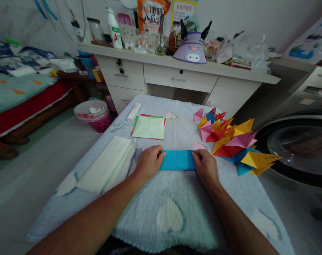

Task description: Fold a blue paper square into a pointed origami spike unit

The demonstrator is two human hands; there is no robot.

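Observation:
A blue sheet of paper (177, 160), folded into a flat rectangle, spans the gap between my two hands. My left hand (149, 159) pinches its left end between thumb and fingers. At the opposite end my right hand (206, 165) grips it the same way. Just beyond the paper lies a stack of coloured square sheets (149, 127), a pale green one on top. To the right sits a pile of folded paper cranes (227, 136) in yellow, red, pink and blue. A small pink paper piece (198, 146) lies close to my right hand.
A cloth (168, 198) covers the table. On its left are a folded whitish sheet (108, 164) and a slim white box (133, 112). A pink bin (98, 120) stands on the floor at left. Behind are a cluttered white desk (177, 72) and, at right, a washing machine (304, 141).

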